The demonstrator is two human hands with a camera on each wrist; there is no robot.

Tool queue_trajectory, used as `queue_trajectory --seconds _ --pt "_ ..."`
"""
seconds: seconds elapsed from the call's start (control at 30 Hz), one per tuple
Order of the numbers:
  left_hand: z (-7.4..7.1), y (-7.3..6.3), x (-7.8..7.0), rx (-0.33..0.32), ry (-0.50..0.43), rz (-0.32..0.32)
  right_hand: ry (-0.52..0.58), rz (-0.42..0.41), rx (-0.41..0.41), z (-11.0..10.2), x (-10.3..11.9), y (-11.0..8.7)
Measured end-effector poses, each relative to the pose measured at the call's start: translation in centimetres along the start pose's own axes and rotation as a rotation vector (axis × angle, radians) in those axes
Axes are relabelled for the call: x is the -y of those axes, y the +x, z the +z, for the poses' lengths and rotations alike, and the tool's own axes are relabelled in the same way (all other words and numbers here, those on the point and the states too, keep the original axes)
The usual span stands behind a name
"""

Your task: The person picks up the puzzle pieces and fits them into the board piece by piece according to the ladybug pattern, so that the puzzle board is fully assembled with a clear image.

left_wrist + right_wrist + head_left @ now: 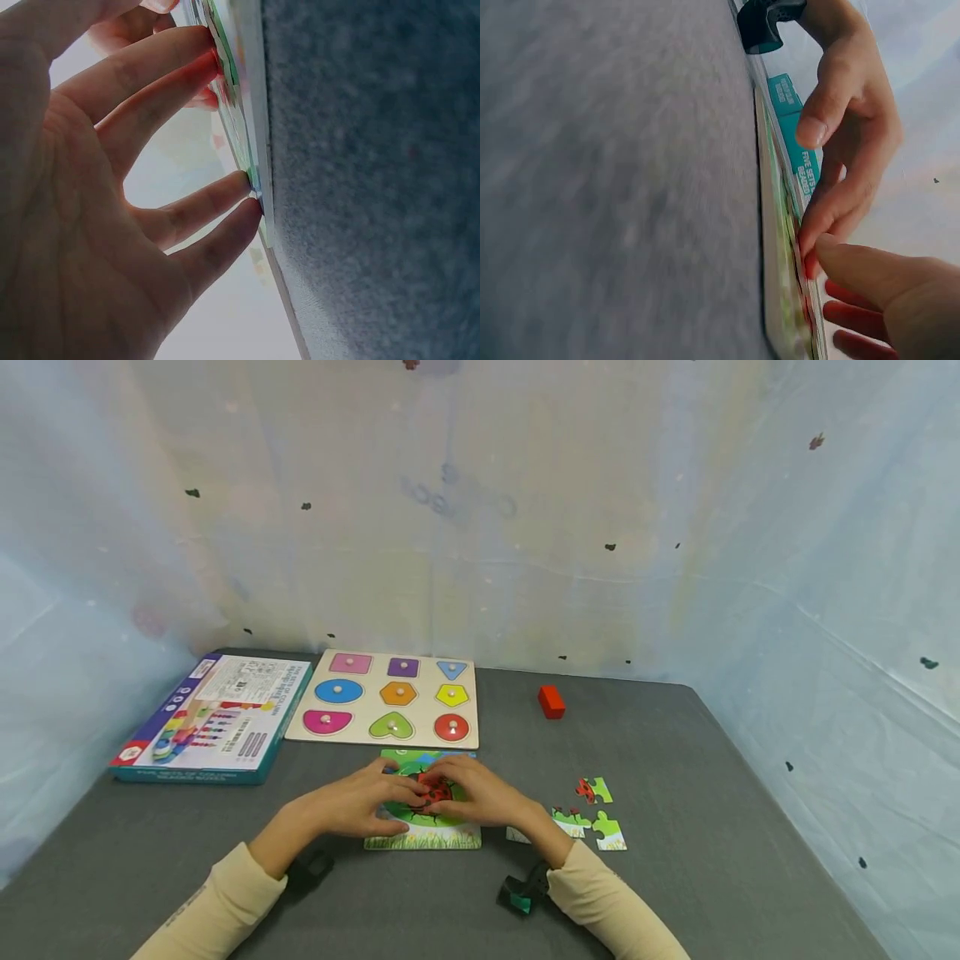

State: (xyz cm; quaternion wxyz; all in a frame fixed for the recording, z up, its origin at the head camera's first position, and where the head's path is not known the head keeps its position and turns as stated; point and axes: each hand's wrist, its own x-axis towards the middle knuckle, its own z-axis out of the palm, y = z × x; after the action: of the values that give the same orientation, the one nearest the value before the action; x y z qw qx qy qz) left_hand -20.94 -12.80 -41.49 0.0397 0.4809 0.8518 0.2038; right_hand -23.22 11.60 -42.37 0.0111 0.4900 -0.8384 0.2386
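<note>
A jigsaw puzzle (pixel 450 841) with a ladybug on a green leaf lies on the grey table under both hands. My left hand (pixel 367 802) rests on its left part; in the left wrist view the spread fingers (pixel 210 240) touch the surface with their tips. From the right, my right hand (pixel 480 792) reaches over the ladybug, its fingers and thumb loosely bent against the picture. In the right wrist view the right thumb (pixel 877 274) is close to the left fingertips. Parts of the picture are hidden beneath the hands.
Loose puzzle pieces (pixel 609 832) lie to the right, one partly behind the right wrist. Behind the puzzle is a wooden shape board (pixel 360 735) with knobbed pieces. A boxed bead set (pixel 247 718) lies at the left, a red block (pixel 551 702) at the back right.
</note>
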Motion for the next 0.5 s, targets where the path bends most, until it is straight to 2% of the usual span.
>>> queue_trajectory --seconds 0.23,0.5 --pt "0.0 0.1 -0.2 0.037 -0.016 -0.084 0.064 0.074 -0.061 -1.8 -1.4 -2.4" --pt "-0.1 -0.1 -0.2 0.028 -0.008 -0.081 0.120 0.157 -0.149 -4.2 -3.1 -5.9"
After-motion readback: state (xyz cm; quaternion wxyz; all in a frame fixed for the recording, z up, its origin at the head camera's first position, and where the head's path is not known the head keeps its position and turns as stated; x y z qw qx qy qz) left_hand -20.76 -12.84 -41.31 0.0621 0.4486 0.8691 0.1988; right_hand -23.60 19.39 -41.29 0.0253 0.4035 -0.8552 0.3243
